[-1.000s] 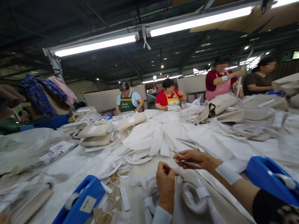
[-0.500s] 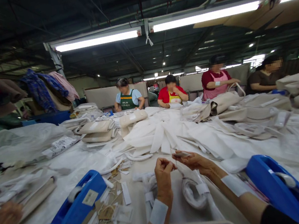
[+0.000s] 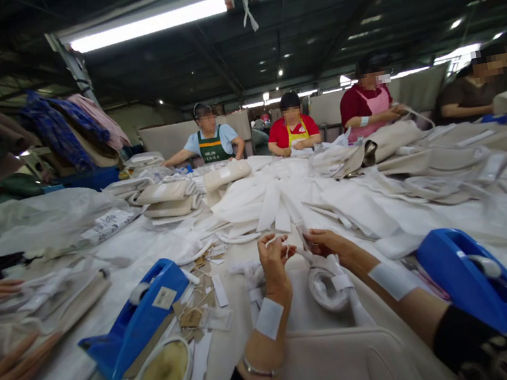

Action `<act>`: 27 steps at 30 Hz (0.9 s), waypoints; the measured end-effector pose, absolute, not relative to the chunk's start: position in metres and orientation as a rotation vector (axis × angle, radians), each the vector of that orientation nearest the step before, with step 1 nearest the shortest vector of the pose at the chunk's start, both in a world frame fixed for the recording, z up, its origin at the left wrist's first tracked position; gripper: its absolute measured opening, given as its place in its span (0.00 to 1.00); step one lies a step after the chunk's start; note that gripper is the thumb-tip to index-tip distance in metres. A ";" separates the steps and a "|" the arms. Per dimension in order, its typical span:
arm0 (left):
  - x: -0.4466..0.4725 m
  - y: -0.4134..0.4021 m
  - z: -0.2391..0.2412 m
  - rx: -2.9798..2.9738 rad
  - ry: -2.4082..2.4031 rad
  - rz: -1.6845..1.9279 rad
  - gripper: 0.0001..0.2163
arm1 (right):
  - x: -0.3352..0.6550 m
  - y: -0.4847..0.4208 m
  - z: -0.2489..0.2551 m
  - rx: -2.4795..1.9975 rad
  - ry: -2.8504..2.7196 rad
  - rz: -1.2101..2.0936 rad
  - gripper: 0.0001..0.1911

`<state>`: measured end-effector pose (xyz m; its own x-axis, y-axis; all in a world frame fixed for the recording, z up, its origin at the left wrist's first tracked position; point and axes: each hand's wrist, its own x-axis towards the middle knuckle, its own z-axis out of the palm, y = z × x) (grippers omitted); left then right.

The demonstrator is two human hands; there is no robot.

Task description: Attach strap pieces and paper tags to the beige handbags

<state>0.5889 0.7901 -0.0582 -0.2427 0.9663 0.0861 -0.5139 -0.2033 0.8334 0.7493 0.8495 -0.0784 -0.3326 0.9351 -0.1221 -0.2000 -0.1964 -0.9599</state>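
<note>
My left hand [image 3: 275,269], with a bracelet and a white patch at the wrist, pinches a thin white string [image 3: 287,249]. To its right, my right hand [image 3: 329,245] grips a small flat hang tag [image 3: 302,235], seen nearly edge-on and partly covered by the fingers. Below both hands lies a beige bag [image 3: 333,358]. A coiled, plastic-wrapped strap [image 3: 323,290] rests on its upper part, close under my right hand. Exactly where the string runs between the fingers is too fine to make out.
Blue tape dispensers stand at left [image 3: 136,320] and right [image 3: 481,288]. Nearby lie a round tub [image 3: 163,377] and loose tags [image 3: 192,317]. White sheets [image 3: 257,209] and folded bags [image 3: 169,191] cover the table. A co-worker's hands [image 3: 12,373] reach in from the left; several people sit opposite.
My view has tilted down. My right hand has turned the tag from flat to nearly edge-on, and my left fingers have spread slightly around the string. A second co-worker's hand shows at left.
</note>
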 end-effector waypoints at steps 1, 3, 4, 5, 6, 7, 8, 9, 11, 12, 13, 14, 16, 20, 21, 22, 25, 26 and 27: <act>0.589 0.790 -0.058 0.765 0.845 1.687 0.17 | 0.749 0.850 -0.077 -0.998 -1.198 1.656 0.24; 0.589 0.791 -0.057 0.766 0.867 1.686 0.18 | 0.748 0.851 -0.073 -1.037 -1.258 1.627 0.25; 0.590 0.791 -0.057 0.770 0.872 1.686 0.18 | 0.748 0.852 -0.070 -1.054 -1.296 1.610 0.24; 0.590 0.791 -0.056 0.775 0.874 1.687 0.18 | 0.747 0.852 -0.068 -1.068 -1.340 1.592 0.24; 0.590 0.790 -0.055 0.780 0.875 1.689 0.18 | 0.746 0.852 -0.065 -1.078 -1.387 1.571 0.23; 0.590 0.790 -0.055 0.787 0.876 1.692 0.18 | 0.745 0.852 -0.062 -1.086 -1.435 1.549 0.23; 0.590 0.789 -0.054 0.795 0.878 1.694 0.18 | 0.744 0.852 -0.059 -1.094 -1.483 1.527 0.22; 0.590 0.789 -0.054 0.802 0.882 1.697 0.18 | 0.743 0.852 -0.056 -1.104 -1.529 1.505 0.22; 0.590 0.788 -0.053 0.809 0.886 1.705 0.18 | 0.740 0.854 -0.051 -1.130 -1.608 1.461 0.20; 0.590 0.788 -0.053 0.810 0.884 1.709 0.19 | 0.739 0.854 -0.048 -1.145 -1.641 1.441 0.20; 0.590 0.789 -0.053 0.810 0.883 1.713 0.19 | 0.739 0.855 -0.046 -1.159 -1.670 1.423 0.20; 0.590 0.789 -0.053 0.809 0.883 1.717 0.19 | 0.738 0.856 -0.044 -1.171 -1.695 1.409 0.20; 0.589 0.790 -0.053 0.809 0.892 1.723 0.18 | 0.737 0.857 -0.040 -1.191 -1.742 1.394 0.20; 0.589 0.790 -0.054 0.820 0.914 1.737 0.18 | 0.738 0.859 -0.033 -1.234 -1.804 1.446 0.19; 0.589 0.790 -0.054 0.826 0.916 1.740 0.18 | 0.739 0.861 -0.031 -1.246 -1.812 1.475 0.19; 0.589 0.789 -0.054 0.831 0.916 1.742 0.18 | 0.740 0.863 -0.030 -1.254 -1.819 1.508 0.19; 0.589 0.788 -0.055 0.831 0.915 1.748 0.20 | 0.744 0.871 -0.028 -1.262 -1.836 1.613 0.19; 0.590 0.788 -0.055 0.827 0.914 1.751 0.20 | 0.745 0.873 -0.028 -1.260 -1.841 1.640 0.19; 0.590 0.788 -0.055 0.823 0.913 1.754 0.21 | 0.747 0.875 -0.028 -1.257 -1.846 1.662 0.19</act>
